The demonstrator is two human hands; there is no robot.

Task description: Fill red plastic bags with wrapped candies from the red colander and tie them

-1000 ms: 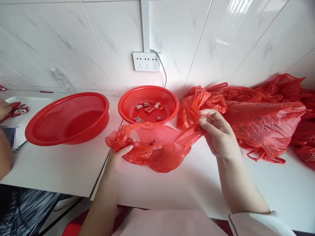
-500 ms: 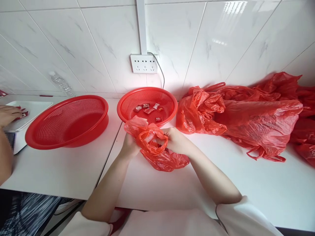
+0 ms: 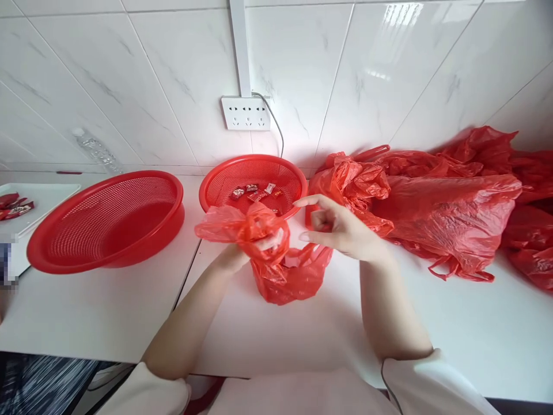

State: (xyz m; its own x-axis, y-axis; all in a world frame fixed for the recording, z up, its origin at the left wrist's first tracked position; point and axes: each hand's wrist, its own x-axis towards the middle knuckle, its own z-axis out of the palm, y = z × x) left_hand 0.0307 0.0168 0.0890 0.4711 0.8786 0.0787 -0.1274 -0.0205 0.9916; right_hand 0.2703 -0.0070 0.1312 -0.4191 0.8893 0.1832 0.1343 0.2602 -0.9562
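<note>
My left hand [image 3: 237, 257] grips a thin red plastic bag [image 3: 291, 282] by its bunched upper part, over the white table. Part of the bag covers the fingers. Just to the right, my right hand [image 3: 339, 229] is off the bag and holds nothing, its index finger and thumb apart. Behind the bag stands a round red mesh basket [image 3: 212, 183] with several small wrapped sweets [image 3: 252, 188] in it. The bag hides the basket's front rim in part. What the bag contains cannot be made out.
A larger red mesh basket [image 3: 41, 253] stands at the left. Beyond it is a white tray [image 3: 54, 195] with red packets [image 3: 15, 207]. Filled red plastic bags [image 3: 444, 202] are piled along the wall at the right. A clear bottle [image 3: 98, 151] leans against the tiles.
My right hand has let go of the bag and moved right, its index finger and thumb spreading. My left hand keeps hold of the bag. The other person's hand has left the tray.
</note>
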